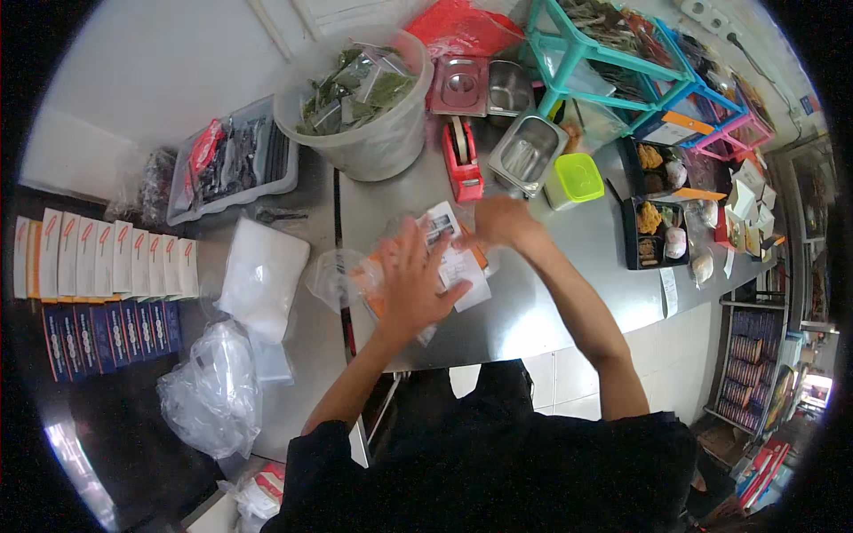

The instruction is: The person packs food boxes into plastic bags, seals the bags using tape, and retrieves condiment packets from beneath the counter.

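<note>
A clear plastic bag [331,280] lies in front of me with an orange package [375,303] inside. White printed paper slips [464,272] lie on top of it, the lower one reaching past the package toward me. My left hand [414,283] rests flat across the package with its fingers spread, beside the slips. At the package's upper right edge is my right hand [503,223], blurred and curled; whether it holds anything is hidden. A red tape dispenser [463,163] stands just beyond the package, close to my right hand.
A translucent bucket [380,153] of bagged leaves stands behind. Steel containers [526,153] and a green-lidded tub [578,178] sit at the right. Black meal boxes [630,233] line the right edge. Plastic bags [260,273] and stacked cartons [100,260] occupy the left.
</note>
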